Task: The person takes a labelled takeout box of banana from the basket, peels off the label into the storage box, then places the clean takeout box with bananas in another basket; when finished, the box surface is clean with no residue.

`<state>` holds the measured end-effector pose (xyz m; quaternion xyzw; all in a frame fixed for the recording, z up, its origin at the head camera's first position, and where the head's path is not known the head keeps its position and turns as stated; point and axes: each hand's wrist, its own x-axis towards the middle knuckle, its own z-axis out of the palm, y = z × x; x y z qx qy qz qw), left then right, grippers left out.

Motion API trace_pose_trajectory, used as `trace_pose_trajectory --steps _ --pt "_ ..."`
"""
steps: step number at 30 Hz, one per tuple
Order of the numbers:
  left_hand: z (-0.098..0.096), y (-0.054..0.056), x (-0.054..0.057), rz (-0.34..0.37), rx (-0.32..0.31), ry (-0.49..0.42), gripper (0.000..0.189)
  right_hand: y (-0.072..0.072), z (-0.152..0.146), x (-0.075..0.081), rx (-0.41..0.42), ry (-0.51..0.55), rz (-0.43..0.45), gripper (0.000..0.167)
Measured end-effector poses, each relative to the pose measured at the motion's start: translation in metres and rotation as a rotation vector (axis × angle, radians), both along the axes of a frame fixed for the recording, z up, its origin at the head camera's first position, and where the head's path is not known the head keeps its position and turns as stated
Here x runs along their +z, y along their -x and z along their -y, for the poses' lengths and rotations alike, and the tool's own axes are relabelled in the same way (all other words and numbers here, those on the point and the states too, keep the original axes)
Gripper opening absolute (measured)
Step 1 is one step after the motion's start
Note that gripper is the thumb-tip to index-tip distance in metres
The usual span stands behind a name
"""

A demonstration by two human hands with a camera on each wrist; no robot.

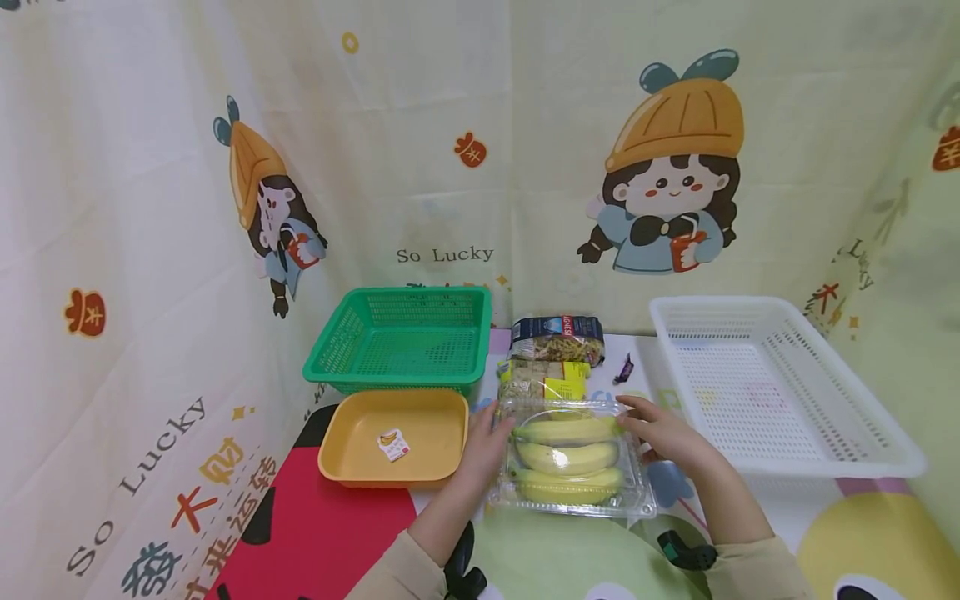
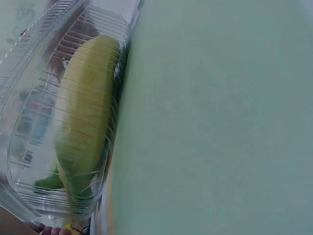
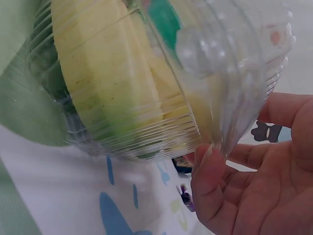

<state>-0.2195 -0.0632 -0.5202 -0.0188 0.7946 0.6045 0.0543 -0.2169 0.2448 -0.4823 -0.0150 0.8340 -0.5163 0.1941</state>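
Observation:
A clear plastic clamshell box point(image 1: 637, 500) with several yellow bananas point(image 1: 567, 458) inside is in front of me in the head view. My left hand point(image 1: 483, 448) holds its left side, fingertips curled at the box's end in the left wrist view. On the opposite side, my right hand point(image 1: 669, 435) pinches the rim; the right thumb point(image 3: 209, 178) presses against the plastic edge in the right wrist view. The lid is down over the bananas, which show green at their tips. Part of a yellow-labelled bag point(image 1: 547, 379) is hidden behind the box.
A yellow tray point(image 1: 352, 467) with a small banana-print card point(image 1: 393, 445) stands left, before a green basket point(image 1: 322, 367). A white basket point(image 1: 862, 467) is at right. Behind the box lie a pasta bag point(image 1: 558, 339) and a small purple-wrapped sweet point(image 1: 624, 368).

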Motion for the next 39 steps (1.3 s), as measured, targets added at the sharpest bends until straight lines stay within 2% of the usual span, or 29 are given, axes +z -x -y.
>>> trace_pose_trajectory --steps 9,18,22,28,32,39 --pt "-0.002 0.002 0.003 0.074 -0.025 -0.143 0.066 0.000 0.002 0.006 0.018 0.017 -0.001 0.070" --pt "0.001 0.003 0.019 0.067 -0.014 -0.138 0.067 -0.002 0.003 0.022 0.025 -0.011 -0.043 0.071" --pt "0.005 0.006 0.029 0.065 -0.006 -0.128 0.067 0.000 0.004 0.030 0.014 -0.005 -0.046 0.073" --pt "0.013 0.016 0.051 -0.017 0.006 -0.164 0.066 0.002 0.006 0.041 0.006 0.045 -0.065 0.078" --pt "0.019 0.024 0.067 -0.048 0.044 -0.152 0.064 -0.002 0.008 0.048 0.014 0.090 -0.062 0.080" --pt "0.029 0.037 0.088 -0.054 0.079 -0.155 0.061 -0.004 0.016 0.055 0.037 0.132 -0.084 0.078"
